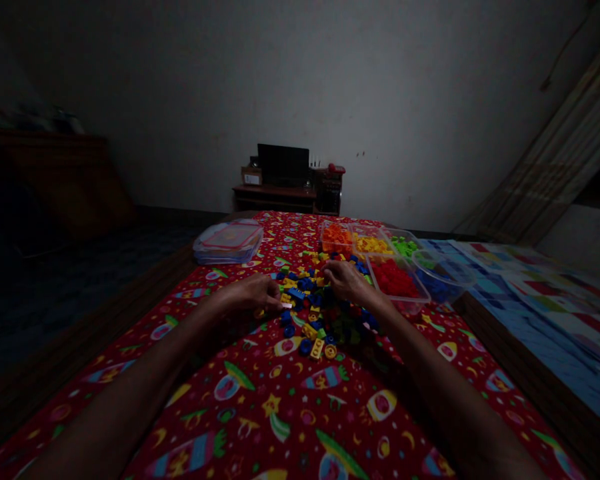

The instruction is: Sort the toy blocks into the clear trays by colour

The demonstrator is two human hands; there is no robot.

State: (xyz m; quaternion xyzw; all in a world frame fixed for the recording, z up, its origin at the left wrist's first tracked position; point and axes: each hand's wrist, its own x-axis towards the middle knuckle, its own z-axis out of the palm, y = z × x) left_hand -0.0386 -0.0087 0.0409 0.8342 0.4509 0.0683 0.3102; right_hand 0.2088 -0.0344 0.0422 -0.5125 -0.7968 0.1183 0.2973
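A pile of small plastic bricks [314, 313], mostly blue and yellow with some red and green, lies on a red cloth printed with rockets [280, 407]. My left hand [253, 293] rests palm down at the pile's left edge, its fingers curled together over pieces I cannot make out. My right hand [347, 280] reaches into the far side of the pile, fingers bent down onto the bricks. What either hand pinches is hidden in the dim light.
Clear tubs hold sorted bricks at the right: orange [336, 237], yellow [373, 245], green [405, 247], red [395, 279], blue [440, 283]. Stacked lids [229, 241] lie at the left. A low dark cabinet [287, 190] stands by the far wall. A patterned mat [545, 300] lies to the right.
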